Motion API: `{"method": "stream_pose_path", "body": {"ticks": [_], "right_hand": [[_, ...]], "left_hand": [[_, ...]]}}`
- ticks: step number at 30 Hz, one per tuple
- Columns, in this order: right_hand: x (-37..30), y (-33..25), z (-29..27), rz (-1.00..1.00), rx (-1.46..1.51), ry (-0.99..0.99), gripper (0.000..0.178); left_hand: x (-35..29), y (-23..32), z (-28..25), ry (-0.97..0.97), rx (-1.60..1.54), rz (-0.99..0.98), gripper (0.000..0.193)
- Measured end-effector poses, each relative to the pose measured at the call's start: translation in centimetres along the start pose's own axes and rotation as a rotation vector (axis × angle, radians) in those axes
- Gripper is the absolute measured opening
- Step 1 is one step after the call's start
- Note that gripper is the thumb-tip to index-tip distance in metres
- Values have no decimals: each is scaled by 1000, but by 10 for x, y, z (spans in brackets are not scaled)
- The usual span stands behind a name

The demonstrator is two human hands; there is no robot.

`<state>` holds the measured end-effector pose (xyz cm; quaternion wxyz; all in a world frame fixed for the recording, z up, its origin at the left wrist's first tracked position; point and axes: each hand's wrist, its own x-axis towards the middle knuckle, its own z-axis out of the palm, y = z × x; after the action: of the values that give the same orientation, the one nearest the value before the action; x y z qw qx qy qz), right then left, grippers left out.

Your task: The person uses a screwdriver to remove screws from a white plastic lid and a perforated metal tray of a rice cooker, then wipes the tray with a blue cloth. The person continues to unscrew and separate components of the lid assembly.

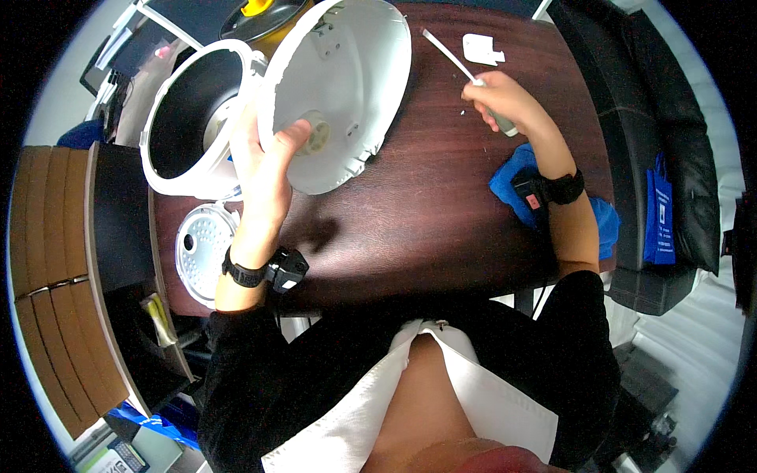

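Note:
My left hand [266, 162] grips the rim of a large white plastic bowl-shaped cover [355, 94], tilted on its side over the table, with the thumb inside. In the cover's bottom sits a round cream-coloured fitting [317, 135]. My right hand [505, 102] is closed around the grey handle of a screwdriver [453, 57], its long pale shaft pointing up and left, apart from the cover. Just left of my left hand stands a white round appliance body with a dark inside [154, 154], like a rice cooker. Beyond my right hand lies a small white plastic piece [479, 49].
A white perforated disc [206, 264] lies at the table's left edge. Blue cloth [512, 185] lies under my right forearm. A dark pot lid with a yellow knob [257, 8] is at the back. Black seats [654, 102] stand right of the brown table [426, 213].

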<state>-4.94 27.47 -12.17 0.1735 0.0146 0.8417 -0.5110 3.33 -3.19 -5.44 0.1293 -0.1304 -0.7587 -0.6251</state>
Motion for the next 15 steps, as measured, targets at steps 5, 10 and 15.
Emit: {"method": "stream_pose_path", "body": {"ticks": [5, 10, 15], "right_hand": [[11, 13, -10, 123, -285, -182, 17], [11, 7, -18, 162, -444, -237, 17], [19, 18, -20, 124, -465, -237, 22]], "left_hand": [[3, 3, -2, 7, 14, 1, 46], [2, 7, 0, 5, -13, 13, 46], [5, 8, 1, -40, -26, 21, 46]]}}
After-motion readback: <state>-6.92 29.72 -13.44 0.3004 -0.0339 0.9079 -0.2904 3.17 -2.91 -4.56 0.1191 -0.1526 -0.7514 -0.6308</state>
